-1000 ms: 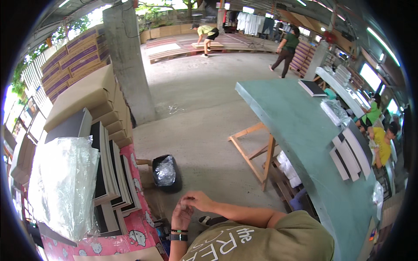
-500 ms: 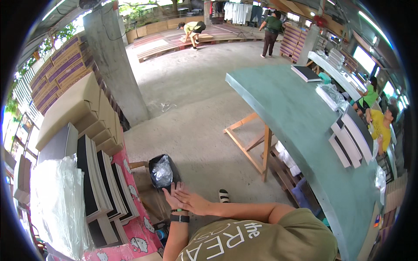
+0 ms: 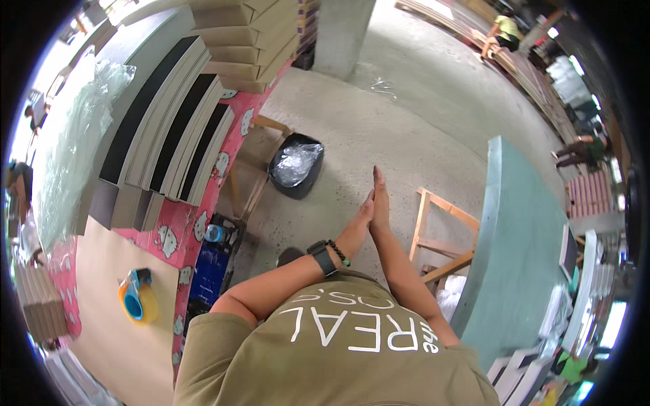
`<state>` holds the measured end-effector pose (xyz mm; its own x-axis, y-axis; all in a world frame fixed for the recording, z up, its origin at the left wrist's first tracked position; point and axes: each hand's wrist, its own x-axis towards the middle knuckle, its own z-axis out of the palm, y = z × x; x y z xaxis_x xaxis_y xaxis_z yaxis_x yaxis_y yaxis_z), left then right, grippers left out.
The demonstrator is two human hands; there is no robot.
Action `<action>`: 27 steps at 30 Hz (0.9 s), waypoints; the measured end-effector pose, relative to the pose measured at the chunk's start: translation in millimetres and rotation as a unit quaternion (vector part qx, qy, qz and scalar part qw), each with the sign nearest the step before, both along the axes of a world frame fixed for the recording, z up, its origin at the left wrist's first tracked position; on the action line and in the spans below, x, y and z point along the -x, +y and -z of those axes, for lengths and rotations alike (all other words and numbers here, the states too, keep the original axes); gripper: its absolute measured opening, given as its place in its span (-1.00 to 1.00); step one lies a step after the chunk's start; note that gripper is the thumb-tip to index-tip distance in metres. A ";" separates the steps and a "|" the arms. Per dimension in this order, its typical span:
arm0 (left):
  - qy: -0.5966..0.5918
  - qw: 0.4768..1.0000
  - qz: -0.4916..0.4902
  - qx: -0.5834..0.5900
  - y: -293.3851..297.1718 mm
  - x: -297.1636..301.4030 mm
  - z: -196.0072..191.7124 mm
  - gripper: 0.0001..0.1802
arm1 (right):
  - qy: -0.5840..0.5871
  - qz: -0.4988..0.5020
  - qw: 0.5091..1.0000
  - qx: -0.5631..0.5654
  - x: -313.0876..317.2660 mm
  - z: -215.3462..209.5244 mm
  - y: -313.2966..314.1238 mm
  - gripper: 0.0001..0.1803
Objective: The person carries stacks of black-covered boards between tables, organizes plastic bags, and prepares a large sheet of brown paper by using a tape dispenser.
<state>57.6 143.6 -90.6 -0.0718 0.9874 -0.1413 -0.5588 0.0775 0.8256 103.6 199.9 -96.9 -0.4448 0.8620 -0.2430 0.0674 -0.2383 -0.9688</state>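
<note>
My left hand (image 3: pixel 359 223), with a dark watch and a beaded bracelet at its wrist, lies palm to palm against my right hand (image 3: pixel 380 206). The fingers of the right reach out straight and flat, past those of the left. Nothing shows between the two palms, which are held out in front of my body over the floor. Nearest to them on the left stands a black-lined bin (image 3: pixel 276 174) with crumpled clear plastic (image 3: pixel 298 162) inside. Both hands are apart from the bin and the tables.
A pink-covered table (image 3: pixel 169 237) at left bears black-and-white board stacks (image 3: pixel 159 122), plastic sheets (image 3: pixel 74 149) and a tape dispenser (image 3: pixel 137 301) on brown board. At right is a green table (image 3: pixel 514 250) with a wooden trestle (image 3: pixel 420 223). A pillar (image 3: pixel 342 34) and other people stand farther off.
My view has swung left and down, bringing the tape dispenser into sight. My hands, earlier crossed near the bin with the right over the left, are now palm to palm, pointing forward.
</note>
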 end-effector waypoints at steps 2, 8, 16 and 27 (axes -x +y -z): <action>-0.167 0.980 -0.077 0.069 17.1 6.6 10.6 -0.29 | 0.024 -0.009 0.998 0.051 2.3 -6.2 6.4 -0.40; -0.073 0.951 -0.268 0.133 65.5 77.7 74.9 -0.21 | 0.042 -0.192 0.967 -0.162 30.8 30.2 5.8 -0.34; -0.224 0.900 -0.256 0.274 135.2 129.3 83.7 -0.05 | -0.161 -0.207 0.951 -0.165 59.2 18.4 71.0 -0.47; -0.342 0.890 -0.133 0.271 199.0 162.2 117.3 -0.36 | -0.106 -0.114 0.987 -0.034 86.8 65.7 155.0 -0.73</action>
<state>-104.7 342.6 -207.9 -0.0065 0.7217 -0.6922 -0.9745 0.1508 0.1663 16.7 354.9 -162.7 -0.5738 0.7633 -0.2968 0.3144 -0.1293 -0.9404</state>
